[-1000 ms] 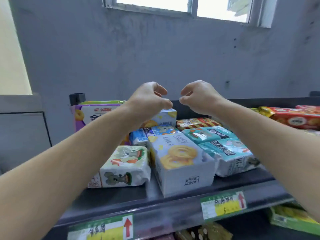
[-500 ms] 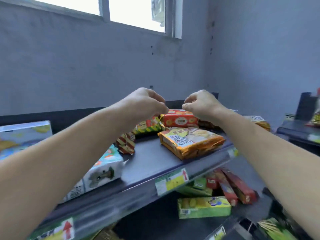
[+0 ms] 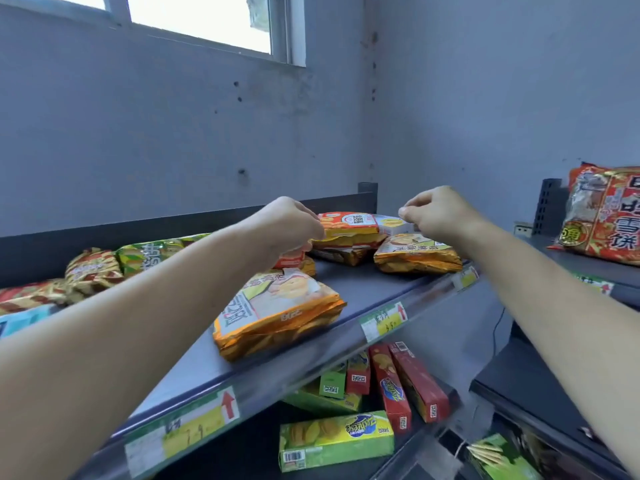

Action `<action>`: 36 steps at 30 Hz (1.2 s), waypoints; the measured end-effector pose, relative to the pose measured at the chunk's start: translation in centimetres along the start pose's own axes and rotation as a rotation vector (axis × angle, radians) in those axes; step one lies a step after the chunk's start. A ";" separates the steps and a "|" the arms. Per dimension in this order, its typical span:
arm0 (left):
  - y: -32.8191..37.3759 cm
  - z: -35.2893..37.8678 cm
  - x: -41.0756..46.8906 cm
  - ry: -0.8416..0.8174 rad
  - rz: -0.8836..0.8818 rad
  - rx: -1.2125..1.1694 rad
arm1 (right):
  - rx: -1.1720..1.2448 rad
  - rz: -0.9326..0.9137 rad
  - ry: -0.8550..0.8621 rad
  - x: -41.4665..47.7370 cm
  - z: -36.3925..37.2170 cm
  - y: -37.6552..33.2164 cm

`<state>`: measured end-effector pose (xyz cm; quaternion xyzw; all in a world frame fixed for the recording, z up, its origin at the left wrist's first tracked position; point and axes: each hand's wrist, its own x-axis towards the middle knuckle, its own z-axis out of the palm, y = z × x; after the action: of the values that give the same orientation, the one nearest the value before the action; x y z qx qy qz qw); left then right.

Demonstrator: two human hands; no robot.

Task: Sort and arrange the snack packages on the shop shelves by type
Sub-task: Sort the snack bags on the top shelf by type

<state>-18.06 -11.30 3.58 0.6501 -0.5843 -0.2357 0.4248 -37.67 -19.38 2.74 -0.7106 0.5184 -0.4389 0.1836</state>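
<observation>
Below the top shelf [image 3: 374, 289], a green box [image 3: 336, 439] lies beside leaning red boxes [image 3: 415, 382]. On that shelf, an orange snack packet [image 3: 277, 313] lies near the front edge. Farther back, the left hand [image 3: 287, 226] curls its fingers at the end of stacked red packets [image 3: 349, 226]; whether they grip one I cannot tell. The right hand [image 3: 436, 216], fingers curled together on nothing, hangs over a second orange packet [image 3: 415, 252].

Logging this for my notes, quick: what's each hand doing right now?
Left hand: closed, fingers curled, holding nothing visible.
Right hand: closed, fingers curled, empty.
</observation>
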 end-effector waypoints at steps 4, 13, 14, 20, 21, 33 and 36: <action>0.0 1.4 2.5 -0.046 -0.038 -0.046 | -0.006 0.046 0.034 1.1 -1.1 1.3; 0.3 5.0 6.2 -0.127 -0.033 -0.058 | -0.017 0.053 0.109 4.2 -1.8 3.5; 0.4 5.2 6.5 -0.128 -0.030 -0.055 | -0.010 0.051 0.112 4.6 -1.7 3.8; 1.7 6.6 8.7 -0.094 -0.013 -0.043 | -0.001 0.008 0.101 7.9 -1.8 5.4; 1.9 7.0 9.1 -0.081 -0.018 -0.034 | 0.006 -0.001 0.092 8.5 -1.9 5.8; 2.4 7.7 12.7 0.202 -0.204 -0.017 | 0.042 -0.205 -0.291 14.8 0.8 6.3; 1.9 6.6 11.6 0.272 -0.241 -0.020 | 0.058 -0.291 -0.416 14.7 2.9 5.0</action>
<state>-22.02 -24.18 3.90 0.7368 -0.4372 -0.2008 0.4751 -37.01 -35.15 3.96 -0.8472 0.3491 -0.3195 0.2416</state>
